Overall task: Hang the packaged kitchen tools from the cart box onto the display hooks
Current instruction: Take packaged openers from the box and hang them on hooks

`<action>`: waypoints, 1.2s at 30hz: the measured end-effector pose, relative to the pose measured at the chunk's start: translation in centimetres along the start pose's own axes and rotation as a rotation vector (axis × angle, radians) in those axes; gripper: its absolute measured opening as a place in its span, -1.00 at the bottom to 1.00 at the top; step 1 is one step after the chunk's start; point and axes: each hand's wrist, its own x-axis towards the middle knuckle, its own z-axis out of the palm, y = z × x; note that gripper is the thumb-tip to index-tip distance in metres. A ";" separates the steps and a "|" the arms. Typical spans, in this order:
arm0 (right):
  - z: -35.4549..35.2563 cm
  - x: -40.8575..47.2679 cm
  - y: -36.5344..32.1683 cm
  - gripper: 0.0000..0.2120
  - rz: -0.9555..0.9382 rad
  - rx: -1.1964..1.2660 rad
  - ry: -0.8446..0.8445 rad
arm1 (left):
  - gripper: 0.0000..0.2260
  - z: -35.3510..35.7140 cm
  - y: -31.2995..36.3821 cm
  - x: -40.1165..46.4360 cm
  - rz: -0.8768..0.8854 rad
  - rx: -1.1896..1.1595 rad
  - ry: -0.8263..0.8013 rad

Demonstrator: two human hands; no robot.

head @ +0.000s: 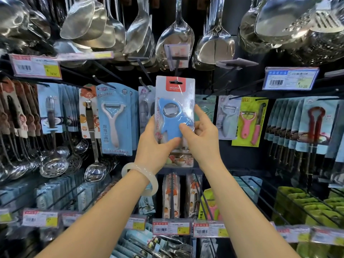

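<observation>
Head view: both hands, left hand (154,144) and right hand (201,135), grip the blue opener pack (175,108), raised just below the hook (176,68). Best to line its slot up squarely, then slide on.

Packaged tool (175,116): glossy clear plastic blister over printed card, matt blue plastic body, shiny metal ring inset. Spatulas (216,40) overhead: polished mirror-bright steel. Bangle (141,178): smooth, translucent, pale, stone-like. Hooks (145,84): thin black-coated metal wire. Price tags (290,78): paper behind glossy plastic.
</observation>
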 end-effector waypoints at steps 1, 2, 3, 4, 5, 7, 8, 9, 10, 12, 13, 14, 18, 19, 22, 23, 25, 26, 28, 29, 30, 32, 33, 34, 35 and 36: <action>0.0 0.1 -0.1 -0.40 0.004 -0.004 0.005 | -0.42 0.0 -0.1 0.1 0.000 0.005 -0.004; 0.0 0.1 -0.1 -0.39 0.004 -0.015 0.010 | -0.41 0.0 -0.3 0.2 -0.001 0.009 -0.007; 0.0 0.1 -0.2 -0.39 -0.001 -0.029 0.017 | -0.40 0.0 -0.4 0.3 -0.002 0.014 -0.011; 0.1 0.1 -0.3 -0.39 -0.010 -0.043 0.023 | -0.38 0.0 -0.4 0.3 -0.001 0.019 -0.012; 0.1 0.1 -0.4 -0.39 -0.018 -0.053 0.028 | -0.34 -0.1 -0.5 0.4 -0.002 0.029 -0.012; 0.0 0.1 -0.6 -0.39 -0.032 -0.062 0.030 | -0.31 -0.1 -0.6 0.4 0.013 0.049 -0.013; -0.1 0.0 -0.7 -0.39 -0.038 -0.068 0.027 | -0.31 0.0 -0.6 0.3 0.023 0.058 -0.011; -0.1 0.0 -0.8 -0.39 -0.045 -0.077 0.023 | -0.31 0.0 -0.7 0.3 0.028 0.064 -0.010; -0.1 0.0 -1.0 -0.39 -0.051 -0.088 0.016 | -0.30 0.0 -0.8 0.3 0.030 0.064 -0.012; -0.2 0.1 -1.1 -0.39 -0.065 -0.122 0.001 | -0.24 0.1 -0.9 0.4 0.024 0.085 -0.017; -0.3 0.2 -1.0 -0.39 -0.071 -0.146 -0.004 | -0.22 0.2 -0.9 0.4 0.019 0.094 -0.021; -0.3 0.3 -0.9 -0.40 -0.070 -0.170 -0.006 | -0.21 0.2 -1.1 0.5 0.013 0.098 -0.025; -0.3 0.7 -0.1 -0.40 -0.022 -0.207 -0.017 | -0.42 0.3 -1.1 0.7 -0.039 0.100 -0.038; -0.3 0.9 0.2 -0.40 -0.016 -0.215 -0.013 | -0.43 0.2 -1.2 0.8 -0.048 0.104 -0.046; -0.1 1.5 0.9 -0.42 -0.019 -0.292 0.002 | -0.31 -0.3 -2.0 1.8 -0.095 0.220 -0.105; 0.0 1.8 1.3 -0.43 -0.027 -0.330 0.006 | -0.25 -0.5 -2.4 2.1 -0.131 0.287 -0.140; 0.3 2.6 2.0 -0.43 -0.035 -0.399 0.004 | -0.14 -0.8 -3.2 2.1 -0.249 0.409 -0.175; 0.5 3.1 2.4 -0.42 -0.030 -0.426 0.002 | -0.13 -1.0 -3.6 2.0 -0.304 0.434 -0.177; 0.8 4.2 3.0 -0.41 -0.015 -0.488 0.003 | -0.14 -1.3 -4.4 1.6 -0.363 0.456 -0.179; 1.0 4.7 3.3 -0.40 -0.005 -0.517 0.000 | -0.16 -1.5 -4.7 1.4 -0.377 0.477 -0.182; 1.1 5.1 3.6 -0.39 0.013 -0.548 -0.014 | -0.18 -1.7 -5.1 1.2 -0.388 0.503 -0.182; 1.3 5.5 4.2 -0.36 0.071 -0.630 -0.045 | -0.23 -1.9 -5.6 0.9 -0.396 0.535 -0.177; 1.5 5.4 4.6 -0.34 0.097 -0.673 -0.055 | -0.24 -2.0 -5.7 0.7 -0.389 0.550 -0.168; 1.6 5.1 4.9 -0.33 0.111 -0.715 -0.061 | -0.25 -2.2 -5.7 0.6 -0.373 0.571 -0.160; 1.6 4.7 5.4 -0.34 0.118 -0.761 -0.059 | -0.26 -2.1 -5.8 0.5 -0.358 0.589 -0.167; 1.5 4.2 5.7 -0.36 0.115 -0.808 -0.058 | -0.26 -1.8 -5.8 0.3 -0.343 0.608 -0.179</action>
